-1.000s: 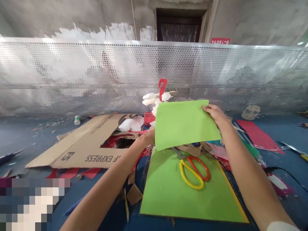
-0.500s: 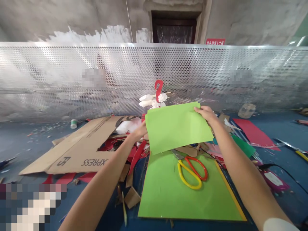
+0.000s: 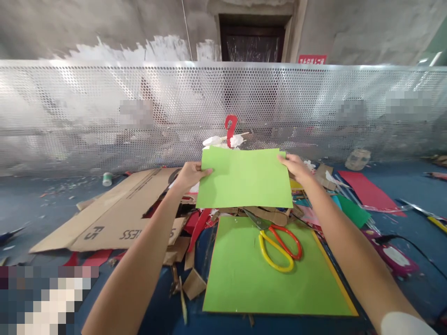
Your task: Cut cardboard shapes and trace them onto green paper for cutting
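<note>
I hold a light green paper sheet (image 3: 244, 179) up above the table with both hands. My left hand (image 3: 190, 174) pinches its upper left edge. My right hand (image 3: 296, 167) pinches its upper right corner. The sheet is level, its face toward me. Below it lies a larger green sheet (image 3: 265, 274) flat on the blue table, with a yellow edge showing on its right side. Scissors with one red and one yellow handle (image 3: 277, 246) rest on that sheet, blades pointing away toward the held paper.
A flattened cardboard box (image 3: 115, 214) lies at the left, amid red scraps and cardboard offcuts. Red paper (image 3: 366, 190) and dark green paper (image 3: 352, 211) lie at right. A perforated metal screen (image 3: 104, 111) closes the table's far side. A small glue pot (image 3: 107, 179) stands far left.
The held green sheet has turned from tilted to level and shifted slightly left. My left hand has come out from behind it to grip the upper left edge.
</note>
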{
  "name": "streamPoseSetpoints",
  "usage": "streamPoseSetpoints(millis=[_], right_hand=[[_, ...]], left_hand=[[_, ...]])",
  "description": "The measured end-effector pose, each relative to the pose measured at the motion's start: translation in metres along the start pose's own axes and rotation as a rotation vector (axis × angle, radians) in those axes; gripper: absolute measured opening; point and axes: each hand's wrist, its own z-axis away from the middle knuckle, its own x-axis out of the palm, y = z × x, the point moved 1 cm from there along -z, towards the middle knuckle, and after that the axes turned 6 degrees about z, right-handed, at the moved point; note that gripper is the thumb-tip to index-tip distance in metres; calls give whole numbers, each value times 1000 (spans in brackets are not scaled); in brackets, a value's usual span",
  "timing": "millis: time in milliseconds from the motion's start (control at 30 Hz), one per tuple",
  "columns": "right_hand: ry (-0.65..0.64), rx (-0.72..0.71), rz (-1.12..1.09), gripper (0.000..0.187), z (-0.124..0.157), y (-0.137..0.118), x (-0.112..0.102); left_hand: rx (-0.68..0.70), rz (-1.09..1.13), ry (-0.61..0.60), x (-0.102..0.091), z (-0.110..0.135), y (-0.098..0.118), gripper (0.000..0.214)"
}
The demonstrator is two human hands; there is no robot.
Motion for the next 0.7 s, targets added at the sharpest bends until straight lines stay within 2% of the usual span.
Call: streamPoseSetpoints(millis=[100,200,300,400,467,533,600,633,700], right_hand=[[-27,32,-47,22,0,1,1],[-38,52,15,23,2,0,0],[-33,55,102,21,4,-2,-10],[-25,74,232,17,4,1,-30],[-32,118,384,16,3,5,-46],[-69,172,557,19,2,10,-61],[-65,222,702,19,1,13,-75],[-47,230,732,20,1,14,-82],[39,217,753,27,3,16,-98]], left_hand=[[-18,-1,-52,-10,3,4,57],[-28,-36,-110,-23,8,14,54],[-57,-62,-41,-48,15,23,50],[-143,-29,70,-77,24,29,43],[-221,5,71,-91,31,32,41],[-335,-10,0,-97,39,33,43],[-410,-55,-124,-97,46,35,47],[-419,-84,-184,-95,48,36,49],[-380,-170,-219,-90,52,36,54]])
